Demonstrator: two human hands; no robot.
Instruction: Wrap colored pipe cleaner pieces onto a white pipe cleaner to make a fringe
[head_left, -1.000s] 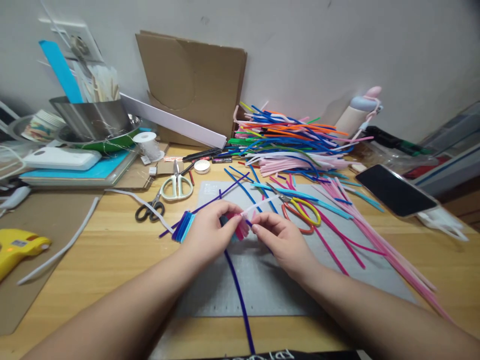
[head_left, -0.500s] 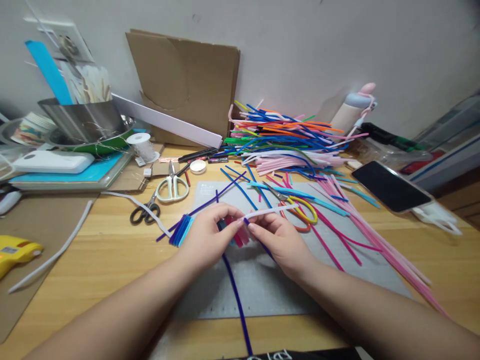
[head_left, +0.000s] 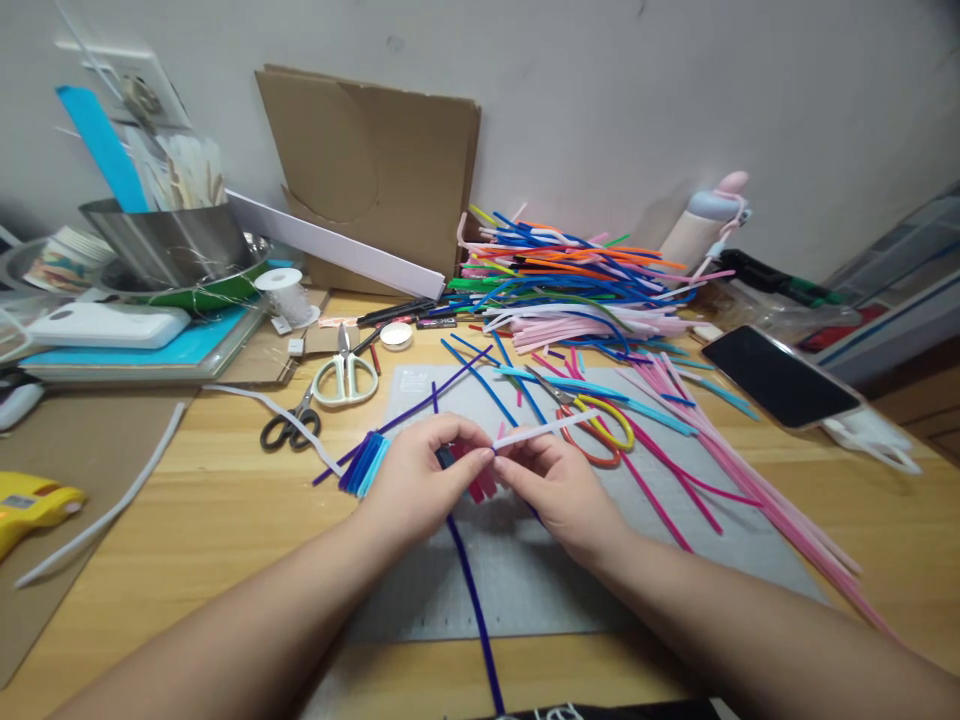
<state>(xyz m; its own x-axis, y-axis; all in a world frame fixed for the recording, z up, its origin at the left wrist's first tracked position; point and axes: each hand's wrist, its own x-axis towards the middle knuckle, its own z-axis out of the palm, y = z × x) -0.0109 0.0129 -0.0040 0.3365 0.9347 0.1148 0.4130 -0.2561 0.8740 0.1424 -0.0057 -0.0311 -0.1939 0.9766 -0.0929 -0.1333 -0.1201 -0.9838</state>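
Over the grey mat, both of my hands work close together on a row of coloured pipe cleaners wrapped along a white pipe cleaner. Purple and light blue wraps show left of my left hand; pink ones hang below its fingers. That hand is closed around the row, thumb and fingers pinching near the white stem. My right hand pinches a dark purple pipe cleaner at the white stem, its thumb tip almost touching the left one. Another dark purple pipe cleaner trails toward the front edge. My fingers hide the exact joint.
Orange-and-yellow scissors lie just beyond my right hand, among loose pipe cleaners. White-handled scissors and black scissors are at left. A colourful pipe cleaner pile, phone and yellow glue gun surround the mat.
My thumb tips have drawn slightly closer together, and less of the dark purple pipe cleaner shows between them. Both hands otherwise keep nearly the same place.
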